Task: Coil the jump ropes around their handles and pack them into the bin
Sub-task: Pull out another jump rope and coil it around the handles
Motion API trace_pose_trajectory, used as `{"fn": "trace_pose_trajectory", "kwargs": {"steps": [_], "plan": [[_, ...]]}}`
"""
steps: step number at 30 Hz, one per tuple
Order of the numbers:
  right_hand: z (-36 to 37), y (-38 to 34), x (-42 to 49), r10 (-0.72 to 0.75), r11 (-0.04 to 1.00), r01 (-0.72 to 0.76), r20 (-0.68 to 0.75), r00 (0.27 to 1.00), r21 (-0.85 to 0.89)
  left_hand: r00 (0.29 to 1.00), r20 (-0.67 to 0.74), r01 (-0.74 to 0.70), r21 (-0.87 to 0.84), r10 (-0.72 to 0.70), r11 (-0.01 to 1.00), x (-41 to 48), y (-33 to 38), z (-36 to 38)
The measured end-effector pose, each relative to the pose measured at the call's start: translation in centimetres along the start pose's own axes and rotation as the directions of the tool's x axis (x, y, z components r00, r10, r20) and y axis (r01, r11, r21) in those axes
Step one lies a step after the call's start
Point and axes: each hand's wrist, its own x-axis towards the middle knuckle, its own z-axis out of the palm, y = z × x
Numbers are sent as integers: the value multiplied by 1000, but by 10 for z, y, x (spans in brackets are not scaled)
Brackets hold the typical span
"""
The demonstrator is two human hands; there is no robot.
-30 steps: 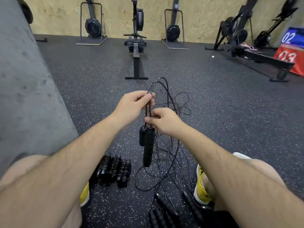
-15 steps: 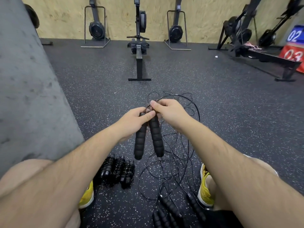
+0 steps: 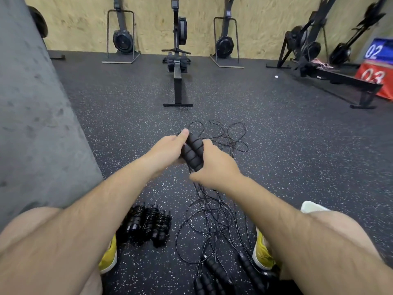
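Since half a second earlier, the two black ribbed foam handles (image 3: 192,153) had swung from hanging straight down under pinching fingertips to lying slantwise between both hands at the middle of the frame, upper ends toward the upper left. They lay pressed side by side, each a fat matte cylinder with rounded ridges. The left hand (image 3: 167,151) gripped them from the left, its fingers curled behind them and its thumb laid along their upper end. The right hand (image 3: 215,168) gripped the lower end from the right, fingers wrapped round so that their tips were hidden. From under that hand the thin black cord (image 3: 202,196) dropped to the speckled black rubber floor (image 3: 287,156) and spread in a loose tangle of loops, some beyond the hands, most below them between two yellow shoes (image 3: 262,253). Left of the tangle, at lower centre, several finished bundles of jump rope (image 3: 146,222) lay side by side, cord wound tightly round paired handles. More loose black foam handles (image 3: 219,271) lay at the bottom edge. A grey concrete pillar (image 3: 32,124) filled the left side; a black rowing machine (image 3: 177,69) stood at upper centre.
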Motion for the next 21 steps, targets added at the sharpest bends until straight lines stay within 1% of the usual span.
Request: {"fn": "trace_pose_trajectory", "kwargs": {"steps": [1, 2, 3, 4, 5, 6, 7, 8, 9, 10, 11, 13, 15, 16, 17, 18, 19, 20, 21], "plan": [[-6, 4, 3, -25, 999, 25, -4, 1000, -43, 998, -66, 2, 273, 17, 962, -5, 1, -8], [-12, 7, 4, -45, 996, 46, 11, 999, -82, 985, -152, 12, 536, 83, 844, -9, 1, -17], [-17, 10, 5, -72, 990, 76, 35, 997, -119, 957, -196, -9, 714, 212, 700, -12, 0, -26], [-21, 13, 5, -94, 983, 103, 64, 994, -150, 922, -162, -89, 794, 350, 602, -14, -2, -32], [-25, 15, 5, -116, 977, 129, 84, 990, -171, 885, -56, -227, 814, 462, 535, -17, -5, -37], [-27, 16, 6, -133, 972, 150, 100, 986, -181, 841, 97, -381, 805, 532, 455, -18, -7, -39], [-28, 17, 5, -160, 966, 179, 113, 981, -188, 787, 248, -505, 785, 565, 359, -20, -9, -38], [-29, 15, 5, -186, 959, 210, 134, 973, -190, 745, 353, -571, 776, 567, 268, -18, -13, -34], [-27, 13, 4, -213, 953, 242, 161, 964, -185, 720, 410, -598, 776, 559, 202, -17, -15, -29], [-26, 10, 3, -241, 947, 274, 191, 952, -170, 712, 436, -603, 781, 551, 161, -16, -16, -23], [-24, 6, 1, -266, 942, 300, 210, 941, -151, 703, 444, -602, 787, 555, 133, -12, -18, -20], [-23, 1, -1, -276, 946, 304, 209, 938, -112, 699, 434, -585, 804, 569, 105, -9, -14, -15], [-24, 4, 1, -275, 958, 284, 136, 952, -49, 713, 408, -574, 806, 570, 140, -5, -7, -19], [-25, 9, 3, -253, 967, 250, 85, 964, 41, 722, 390, -563, 811, 572, 157, -4, -4, -22], [-25, 15, 5, -199, 961, 187, 40, 979, 203, 742, 353, -532, 828, 570, 179, -3, -1, -25], [-25, 21, 7, -123, 910, 108, 10, 992, 401, 775, 293, -481, 848, 559, 223, -2, 0, -29], [-20, 29, 9, -41, 823, 38, -7, 999, 567, 806, 223, -433, 854, 549, 289, -1, 0, -33], [-15, 34, 12, 36, 740, -33, 9, 999, 672, 824, 162, -402, 843, 543, 358, -1, 1, -36], [-7, 37, 13, 89, 691, -105, 59, 994, 715, 829, 119, -392, 821, 547, 415, -2, 2, -38]]}}
